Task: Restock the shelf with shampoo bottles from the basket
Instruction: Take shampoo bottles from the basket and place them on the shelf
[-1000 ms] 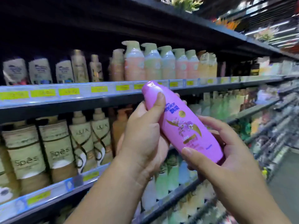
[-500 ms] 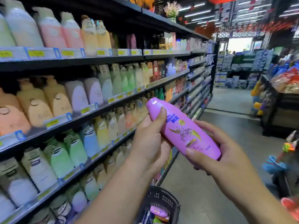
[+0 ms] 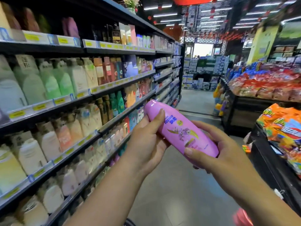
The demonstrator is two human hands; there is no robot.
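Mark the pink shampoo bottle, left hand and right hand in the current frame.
Glossy pink plastic shampoo bottle (image 3: 180, 130): head view, on the printed front label.
Left hand (image 3: 145, 144): head view, on the back of the hand.
Right hand (image 3: 226, 154): head view, on the back of the hand.

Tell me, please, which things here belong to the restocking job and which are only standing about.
For the job: purple Rejoice shampoo bottle, gripped by the left hand and the right hand; toiletries shelf on the left.

Only standing about: orange snack bags on the right; stacked cartons at the aisle end; potted plant on top of the shelving.
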